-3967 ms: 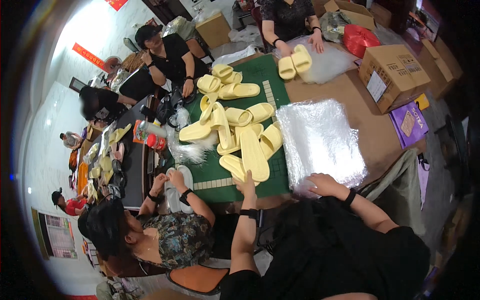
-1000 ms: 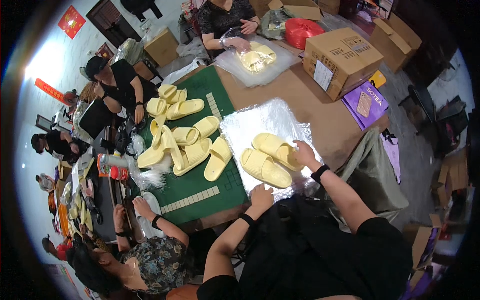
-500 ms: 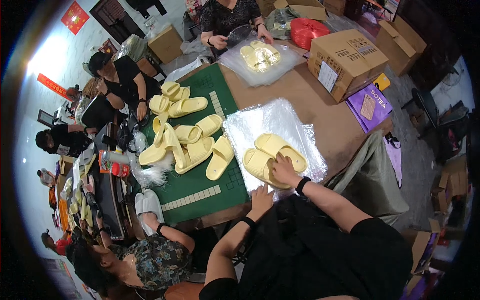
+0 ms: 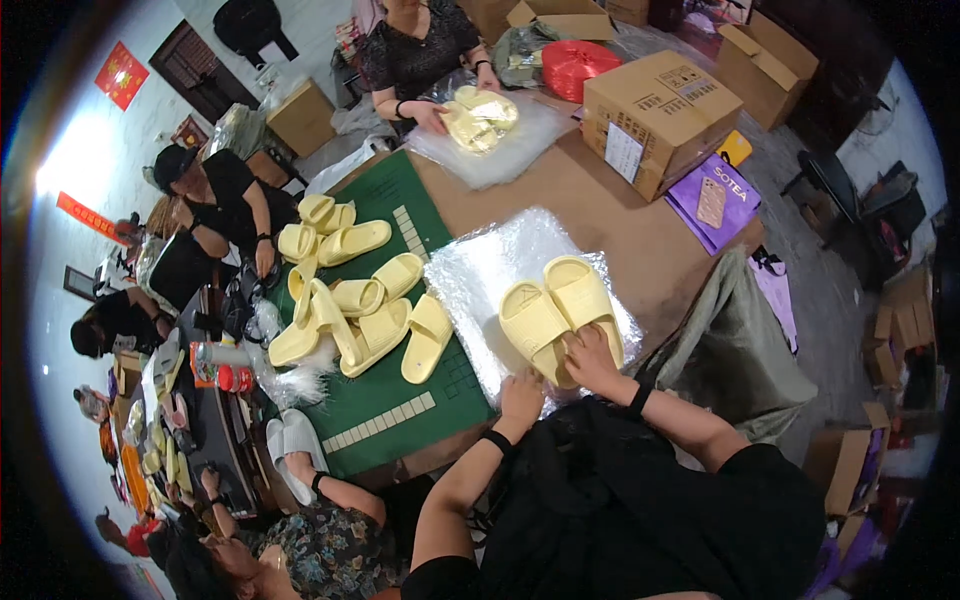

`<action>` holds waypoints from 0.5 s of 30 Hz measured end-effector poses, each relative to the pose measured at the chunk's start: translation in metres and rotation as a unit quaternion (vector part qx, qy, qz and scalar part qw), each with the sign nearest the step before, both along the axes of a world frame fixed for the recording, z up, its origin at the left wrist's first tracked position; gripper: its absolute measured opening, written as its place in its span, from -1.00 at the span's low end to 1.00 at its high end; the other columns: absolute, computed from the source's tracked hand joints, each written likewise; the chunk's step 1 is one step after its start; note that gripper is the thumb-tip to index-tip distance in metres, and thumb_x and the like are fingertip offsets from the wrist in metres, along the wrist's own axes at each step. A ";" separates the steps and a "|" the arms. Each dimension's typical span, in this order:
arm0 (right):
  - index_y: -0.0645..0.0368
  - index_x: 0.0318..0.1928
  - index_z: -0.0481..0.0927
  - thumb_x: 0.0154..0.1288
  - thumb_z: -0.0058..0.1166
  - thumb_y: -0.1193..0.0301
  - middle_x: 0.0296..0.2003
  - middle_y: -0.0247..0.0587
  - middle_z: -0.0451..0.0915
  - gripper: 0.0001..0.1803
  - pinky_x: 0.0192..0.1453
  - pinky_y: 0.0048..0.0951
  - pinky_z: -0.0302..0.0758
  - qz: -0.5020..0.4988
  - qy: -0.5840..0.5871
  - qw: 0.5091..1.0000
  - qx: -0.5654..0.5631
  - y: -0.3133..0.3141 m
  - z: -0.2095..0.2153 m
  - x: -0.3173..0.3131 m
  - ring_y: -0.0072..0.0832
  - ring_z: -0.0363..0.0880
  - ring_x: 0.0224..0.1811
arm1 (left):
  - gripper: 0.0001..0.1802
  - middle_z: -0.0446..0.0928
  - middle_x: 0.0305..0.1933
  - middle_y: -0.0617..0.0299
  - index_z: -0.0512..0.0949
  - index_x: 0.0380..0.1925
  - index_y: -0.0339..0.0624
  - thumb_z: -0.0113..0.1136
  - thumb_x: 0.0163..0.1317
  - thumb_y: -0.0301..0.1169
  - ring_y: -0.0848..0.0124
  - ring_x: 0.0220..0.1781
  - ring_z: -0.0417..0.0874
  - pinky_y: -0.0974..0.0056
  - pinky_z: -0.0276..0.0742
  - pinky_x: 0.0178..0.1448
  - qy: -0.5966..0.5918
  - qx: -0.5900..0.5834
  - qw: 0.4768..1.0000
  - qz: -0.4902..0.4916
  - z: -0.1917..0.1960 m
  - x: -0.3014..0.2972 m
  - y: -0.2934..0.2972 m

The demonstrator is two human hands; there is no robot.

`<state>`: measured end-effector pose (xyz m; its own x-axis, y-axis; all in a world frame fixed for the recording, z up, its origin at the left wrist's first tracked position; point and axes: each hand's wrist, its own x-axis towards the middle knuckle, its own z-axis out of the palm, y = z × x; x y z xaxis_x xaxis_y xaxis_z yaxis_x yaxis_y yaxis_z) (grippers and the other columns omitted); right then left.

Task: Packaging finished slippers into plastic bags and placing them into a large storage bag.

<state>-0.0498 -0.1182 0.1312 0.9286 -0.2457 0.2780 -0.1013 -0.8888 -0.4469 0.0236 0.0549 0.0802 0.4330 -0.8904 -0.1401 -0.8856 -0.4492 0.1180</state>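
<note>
At the left, a loose heap of pale yellow, moulded foam-like slippers [image 4: 382,338] lies on a green rectangular mat [image 4: 455,422]. One separate pale yellow open-toed slipper [image 4: 429,338] rests just right of it, near the film.

Next comes a flat stack of clear, shiny plastic film [image 4: 482,268] on the brown surface [image 4: 520,205]. It looks thin, limp and slippery; the top sheet would probably slide or crease under sideways pressure, so its edge is the sensible place to take it.

The left hand [image 4: 522,402] is at the stack's near edge, its fingers curled narrow; whether they pinch a sheet, I cannot tell.

A matched pair of pale yellow ribbed slippers [image 4: 537,318] lies side by side on the film, toes far, heels near. They look light, soft and springy, hard to break, though the pair could splay apart if pushed at one heel. The broad straps or the thick sole sides should give the surest hold, both slippers together.

The right hand [image 4: 592,357] covers their near part, its fingers bent and touching them; how firmly they close is hidden.
</note>
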 end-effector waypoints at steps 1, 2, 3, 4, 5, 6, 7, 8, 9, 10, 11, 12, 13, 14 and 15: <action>0.22 -0.08 0.40 -0.05 0.06 0.38 -0.25 -0.04 0.35 -0.56 0.18 -0.07 0.11 -0.014 -0.008 1.000 0.001 -0.003 0.003 -0.003 -0.13 0.31 -0.07 | -0.58 0.45 -0.12 0.21 0.50 -0.12 -0.01 0.11 0.04 -0.09 0.24 -0.12 0.42 0.18 0.26 -0.12 -0.027 0.050 0.998 -0.029 0.005 0.002 -0.005; 0.22 -0.09 0.42 -0.06 0.08 0.37 -0.25 -0.03 0.35 -0.56 0.18 -0.06 0.11 -0.028 -0.016 0.999 0.002 -0.005 0.005 -0.006 -0.13 0.31 -0.09 | -0.58 0.45 -0.12 0.21 0.50 -0.12 -0.01 0.11 0.04 -0.09 0.24 -0.12 0.42 0.18 0.26 -0.12 -0.027 0.049 0.998 -0.039 0.010 0.003 -0.005; 0.22 -0.09 0.42 -0.06 0.08 0.37 -0.25 -0.03 0.35 -0.56 0.18 -0.06 0.11 -0.039 -0.017 0.999 0.000 -0.008 0.005 -0.008 -0.13 0.31 -0.09 | -0.56 0.45 -0.12 0.20 0.51 -0.12 0.04 0.12 0.02 -0.04 0.24 -0.12 0.41 0.17 0.25 -0.11 -0.015 -0.002 0.999 -0.047 0.015 0.006 -0.005; 0.22 -0.11 0.43 -0.06 0.07 0.37 -0.27 -0.04 0.36 -0.57 0.17 -0.07 0.12 -0.044 -0.031 0.999 -0.003 -0.009 0.005 -0.009 -0.14 0.31 -0.08 | -0.54 0.45 -0.11 0.19 0.51 -0.12 0.08 0.13 0.00 0.01 0.23 -0.12 0.40 0.16 0.25 -0.10 -0.002 -0.053 0.997 -0.056 0.018 0.010 -0.006; 0.23 -0.12 0.44 -0.07 0.06 0.37 -0.28 -0.05 0.37 -0.58 0.15 -0.08 0.12 -0.050 -0.044 0.998 -0.006 -0.012 0.005 -0.010 -0.15 0.32 -0.08 | -0.47 0.43 -0.09 0.15 0.49 -0.05 0.17 0.16 -0.05 0.07 0.22 -0.10 0.38 0.14 0.25 -0.08 -0.011 -0.033 0.998 -0.056 0.013 0.012 -0.008; 0.23 -0.12 0.44 -0.07 0.06 0.37 -0.28 -0.05 0.37 -0.58 0.15 -0.08 0.12 -0.066 -0.046 0.997 -0.008 -0.013 0.007 -0.011 -0.15 0.32 -0.08 | -0.47 0.43 -0.09 0.15 0.49 -0.05 0.17 0.16 -0.05 0.07 0.22 -0.10 0.38 0.14 0.25 -0.08 -0.013 -0.034 0.997 -0.073 0.016 0.014 -0.007; 0.23 -0.14 0.45 -0.08 0.07 0.37 -0.29 -0.05 0.37 -0.59 0.14 -0.08 0.13 -0.067 -0.049 0.997 -0.007 -0.015 0.010 -0.012 -0.15 0.33 -0.09 | -0.42 0.41 -0.07 0.13 0.46 -0.01 0.17 0.19 -0.07 0.06 0.21 -0.09 0.37 0.14 0.25 -0.07 0.000 -0.025 0.996 -0.086 0.021 0.015 -0.009; 0.23 -0.17 0.47 -0.10 0.07 0.37 -0.29 -0.05 0.37 -0.60 0.14 -0.09 0.14 -0.071 -0.052 0.996 -0.008 -0.019 0.012 -0.014 -0.15 0.33 -0.10 | -0.37 0.40 -0.06 0.11 0.42 0.04 0.17 0.21 -0.09 0.05 0.21 -0.08 0.36 0.13 0.25 -0.07 0.013 -0.016 0.995 -0.101 0.023 0.017 -0.013; 0.23 -0.25 0.48 -0.11 0.05 0.38 -0.29 -0.04 0.38 -0.66 0.09 -0.09 0.19 -0.077 -0.059 0.995 -0.017 -0.019 0.015 -0.013 -0.14 0.34 -0.12 | -0.30 0.38 -0.05 0.09 0.36 0.11 0.18 0.24 -0.11 0.03 0.20 -0.06 0.35 0.13 0.24 -0.07 0.000 0.013 0.994 -0.109 0.019 0.018 -0.012; 0.23 -0.25 0.48 -0.11 0.05 0.38 -0.29 -0.04 0.38 -0.66 0.09 -0.09 0.19 -0.107 -0.060 0.992 -0.026 -0.023 0.015 -0.017 -0.14 0.34 -0.12 | -0.28 0.38 -0.06 0.08 0.32 0.14 0.16 0.24 -0.09 0.00 0.19 -0.08 0.36 0.12 0.25 -0.09 -0.005 0.005 0.992 -0.126 0.015 0.017 -0.015; 0.23 -0.28 0.48 -0.11 0.03 0.38 -0.29 -0.04 0.38 -0.69 0.04 -0.10 0.22 -0.102 -0.043 0.994 -0.001 -0.025 0.015 -0.023 -0.14 0.34 -0.13 | -0.30 0.36 -0.05 0.03 0.31 0.15 0.15 0.22 -0.05 -0.03 0.15 -0.11 0.38 0.10 0.28 -0.12 -0.001 0.008 0.990 -0.137 0.009 0.016 -0.020; 0.22 -0.31 0.48 -0.12 0.01 0.38 -0.28 -0.04 0.38 -0.72 -0.01 -0.11 0.25 -0.089 -0.034 0.995 0.024 -0.024 0.017 -0.020 -0.14 0.35 -0.14 | -0.32 0.34 0.04 0.02 0.30 0.16 0.16 0.22 -0.04 -0.11 0.19 0.01 0.35 0.13 0.27 -0.04 0.013 0.015 0.994 -0.107 0.006 0.015 -0.013; 0.22 -0.33 0.48 -0.11 -0.01 0.38 -0.27 -0.04 0.39 -0.73 -0.06 -0.12 0.26 -0.086 -0.005 0.996 0.024 -0.025 0.017 -0.025 -0.14 0.35 -0.14 | -0.33 0.32 0.10 -0.04 0.30 0.16 0.13 0.20 -0.02 -0.11 0.14 -0.04 0.40 0.06 0.31 -0.04 0.007 -0.018 0.992 -0.121 -0.007 0.013 -0.011; 0.21 -0.34 0.48 -0.11 -0.03 0.38 -0.27 -0.04 0.39 -0.75 -0.11 -0.13 0.27 -0.083 0.023 0.996 0.025 -0.024 0.015 -0.027 -0.14 0.35 -0.15 | -0.33 0.31 0.09 -0.09 0.30 0.16 0.10 0.20 -0.04 -0.14 0.08 -0.10 0.44 0.01 0.34 -0.06 0.029 0.001 0.992 -0.119 -0.006 0.012 -0.011; 0.20 -0.32 0.47 -0.10 -0.04 0.39 -0.26 -0.05 0.39 -0.74 -0.10 -0.14 0.26 -0.099 0.016 0.994 0.044 -0.026 0.010 -0.027 -0.14 0.35 -0.14 | -0.33 0.30 0.09 -0.14 0.31 0.15 0.10 0.19 -0.05 -0.16 0.06 -0.16 0.47 0.02 0.36 -0.10 0.010 -0.015 0.990 -0.139 -0.009 0.014 -0.011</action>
